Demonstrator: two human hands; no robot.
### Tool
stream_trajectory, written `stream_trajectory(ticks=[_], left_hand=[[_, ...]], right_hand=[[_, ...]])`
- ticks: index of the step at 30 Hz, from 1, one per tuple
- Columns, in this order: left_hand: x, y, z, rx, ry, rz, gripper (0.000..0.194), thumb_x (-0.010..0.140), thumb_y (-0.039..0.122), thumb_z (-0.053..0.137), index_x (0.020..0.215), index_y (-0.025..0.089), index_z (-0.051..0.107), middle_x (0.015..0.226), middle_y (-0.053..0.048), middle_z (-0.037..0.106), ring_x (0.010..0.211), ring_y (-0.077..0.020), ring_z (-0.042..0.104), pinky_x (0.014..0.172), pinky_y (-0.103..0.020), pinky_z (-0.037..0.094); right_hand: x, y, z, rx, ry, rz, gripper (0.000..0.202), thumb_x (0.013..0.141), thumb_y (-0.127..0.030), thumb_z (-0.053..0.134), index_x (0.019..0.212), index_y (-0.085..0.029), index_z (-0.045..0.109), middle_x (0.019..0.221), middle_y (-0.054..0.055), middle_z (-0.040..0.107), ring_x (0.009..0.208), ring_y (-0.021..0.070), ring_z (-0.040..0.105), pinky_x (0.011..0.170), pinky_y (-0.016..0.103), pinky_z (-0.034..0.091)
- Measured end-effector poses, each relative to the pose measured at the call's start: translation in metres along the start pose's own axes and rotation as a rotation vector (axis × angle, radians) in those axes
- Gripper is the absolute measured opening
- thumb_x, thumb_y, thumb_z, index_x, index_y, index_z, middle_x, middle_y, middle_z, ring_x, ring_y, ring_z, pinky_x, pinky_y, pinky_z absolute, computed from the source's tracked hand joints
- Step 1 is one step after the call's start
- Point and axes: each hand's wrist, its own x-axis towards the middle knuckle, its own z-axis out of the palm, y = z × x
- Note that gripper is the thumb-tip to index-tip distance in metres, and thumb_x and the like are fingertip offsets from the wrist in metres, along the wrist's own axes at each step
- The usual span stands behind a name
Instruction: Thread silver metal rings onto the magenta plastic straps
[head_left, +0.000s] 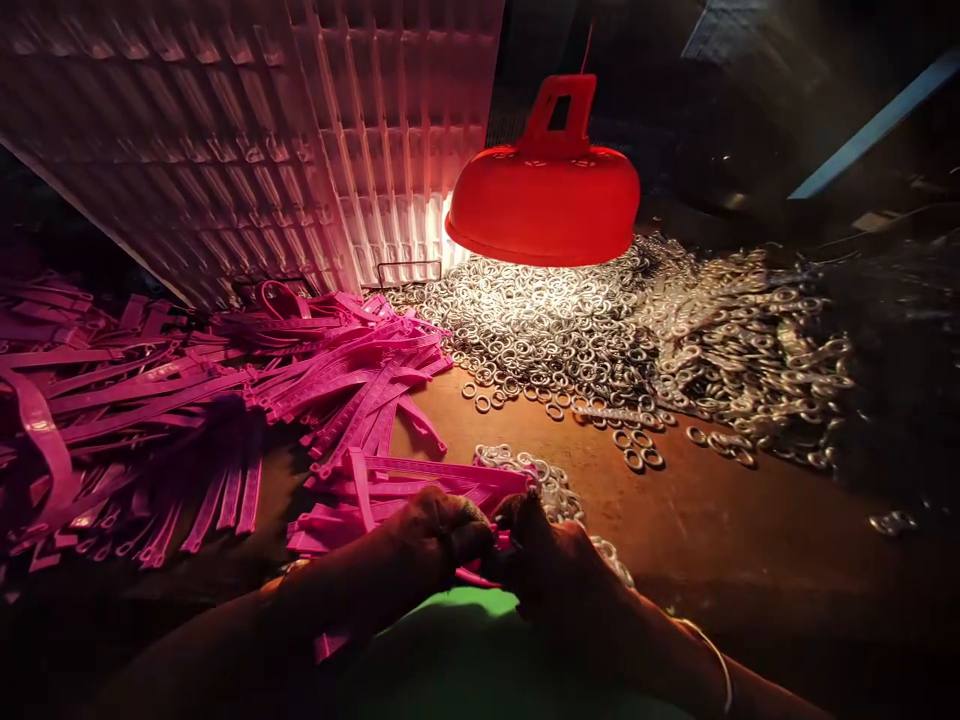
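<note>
Pink strap [502, 541] shows in part between the person's two hands, near the middle of the bench's near edge. The left hand [450, 530] and the right hand [536, 540] come together there, fingers bent and closed on it; the fingertips are dark, so their exact hold cannot be told. A green cloth [472, 602] shows just below the hands, and a thin bracelet [712, 650] circles the right wrist.

Around and just beyond the left hand lie more flat pink straps, while a narrow band of linked silver rings [559, 490] curves behind and beside the right hand. Farther up the bench [712, 510], a large tangled heap of pink straps [360, 380] spreads to its left side. A few loose rings [637, 450] lie on the brown surface past the hands, and a small cluster [892, 522] sits well apart toward the right.

Beyond them, a broad mound of silver rings [555, 320] runs across the middle and right of the bench. Over its far part hangs a red lamp [544, 205], its light falling on the rings. Ribbed, translucent panels [300, 150] stand at the far left, behind the heap of straps; the far right is too dark to make out.
</note>
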Motion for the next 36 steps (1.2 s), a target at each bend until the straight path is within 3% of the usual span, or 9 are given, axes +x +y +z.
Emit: stream_trajectory(ticks=[6,10,15,18,22,26,29,33,36], left_hand=[[0.0,-0.019,0.01,-0.208,-0.03,0.038,0.045,0.074,0.055,0.071,0.064,0.012,0.065,0.062,-0.003,0.061,0.06,-0.0129,0.055,0.058,-0.024,0.042],[0.004,-0.025,0.009,-0.243,-0.049,-0.037,0.033,0.072,0.043,0.074,0.065,0.011,0.066,0.062,-0.004,0.064,0.057,-0.0121,0.056,0.057,-0.023,0.043],[0.004,-0.02,0.008,-0.264,-0.061,-0.065,0.042,0.069,0.052,0.074,0.061,0.012,0.061,0.057,0.0,0.055,0.053,-0.0102,0.047,0.052,-0.022,0.037],[0.008,-0.013,0.0,-0.139,0.003,-0.014,0.044,0.074,0.054,0.071,0.06,0.014,0.057,0.057,0.001,0.051,0.056,-0.0101,0.045,0.054,-0.023,0.036],[0.029,-0.015,-0.019,0.12,0.037,0.054,0.046,0.074,0.059,0.066,0.059,0.016,0.06,0.059,-0.002,0.059,0.061,-0.0161,0.055,0.059,-0.027,0.044],[0.052,-0.042,-0.045,0.426,0.341,0.129,0.038,0.076,0.055,0.061,0.092,0.022,0.07,0.09,-0.005,0.074,0.087,-0.0262,0.068,0.079,-0.035,0.055],[0.067,-0.067,-0.068,0.742,0.501,0.241,0.039,0.081,0.05,0.054,0.106,0.023,0.069,0.113,-0.008,0.073,0.111,-0.0312,0.063,0.101,-0.044,0.047],[0.071,-0.079,-0.08,1.203,0.446,0.223,0.045,0.091,0.045,0.038,0.116,0.022,0.068,0.115,-0.01,0.072,0.11,-0.0307,0.062,0.099,-0.047,0.046],[0.057,-0.068,-0.064,1.377,0.273,0.131,0.047,0.096,0.034,0.028,0.11,0.019,0.071,0.104,-0.012,0.073,0.101,-0.0306,0.064,0.091,-0.046,0.047]], right_hand=[[0.009,-0.03,-0.004,0.171,-0.115,0.066,0.012,0.093,-0.031,0.05,0.095,-0.018,0.051,0.082,0.004,0.062,0.066,0.0122,0.049,0.056,0.023,0.04],[0.015,-0.038,-0.007,0.036,-0.207,0.145,0.016,0.083,-0.02,0.055,0.089,-0.018,0.041,0.073,0.0,0.056,0.058,0.0088,0.042,0.049,0.021,0.03],[0.023,-0.046,-0.018,-0.081,-0.282,0.166,0.022,0.078,-0.019,0.059,0.087,-0.019,0.038,0.07,-0.003,0.047,0.055,0.0074,0.039,0.047,0.021,0.025],[0.03,-0.048,-0.029,-0.018,-0.257,0.14,0.023,0.082,-0.023,0.062,0.087,-0.02,0.04,0.069,-0.005,0.045,0.057,0.0069,0.041,0.048,0.02,0.027],[0.023,-0.037,-0.039,-0.041,-0.202,0.085,0.027,0.083,-0.033,0.068,0.092,-0.02,0.046,0.069,-0.005,0.046,0.058,0.0072,0.042,0.049,0.019,0.027],[0.003,-0.003,-0.049,-0.176,-0.021,-0.039,0.014,0.09,-0.034,0.059,0.094,-0.02,0.056,0.081,-0.001,0.06,0.068,0.0113,0.056,0.061,0.021,0.041],[-0.007,0.037,-0.079,-0.247,0.303,0.055,0.022,0.094,-0.038,0.048,0.103,-0.02,0.058,0.096,0.005,0.066,0.083,0.0165,0.062,0.074,0.027,0.048],[-0.024,0.089,-0.145,-0.496,0.746,0.321,0.019,0.083,-0.024,0.044,0.089,-0.02,0.062,0.073,0.006,0.06,0.07,0.0191,0.056,0.065,0.029,0.046],[-0.039,0.11,-0.187,-0.583,0.856,0.39,0.012,0.07,-0.014,0.052,0.076,-0.016,0.062,0.057,0.002,0.047,0.058,0.0174,0.047,0.055,0.029,0.039]])
